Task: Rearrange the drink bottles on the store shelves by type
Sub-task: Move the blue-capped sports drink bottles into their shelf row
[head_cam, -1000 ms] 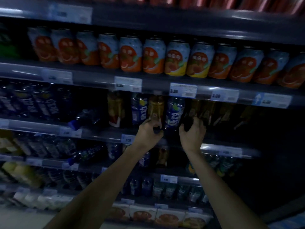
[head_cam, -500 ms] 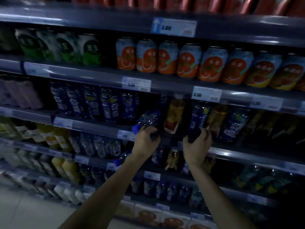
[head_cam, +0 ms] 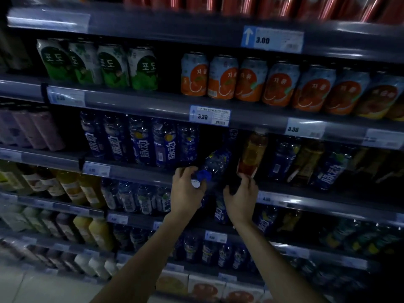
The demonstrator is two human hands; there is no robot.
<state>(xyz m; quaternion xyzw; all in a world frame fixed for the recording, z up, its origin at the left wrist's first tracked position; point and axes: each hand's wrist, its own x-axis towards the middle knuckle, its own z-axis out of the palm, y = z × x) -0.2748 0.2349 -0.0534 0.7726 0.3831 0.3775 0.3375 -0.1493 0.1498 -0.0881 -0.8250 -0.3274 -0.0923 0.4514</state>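
- Head view: the left hand (head_cam: pixel 185 191) has its grip closed round the cap end of a dark blue plastic bottle (head_cam: pixel 215 164), which lies tipped over just right of the row of upright blue bottles (head_cam: pixel 142 141) on the grey shelf (head_cam: pixel 142 173).
- The right hand (head_cam: pixel 240 199) has its grip pinching the base of a tilted amber plastic bottle (head_cam: pixel 253 149), further right of that row.

free: between blue bottle row (head_cam: pixel 153 141) and amber bottle (head_cam: pixel 253 149) | obstacle: tilted blue bottle (head_cam: pixel 218 162) across it
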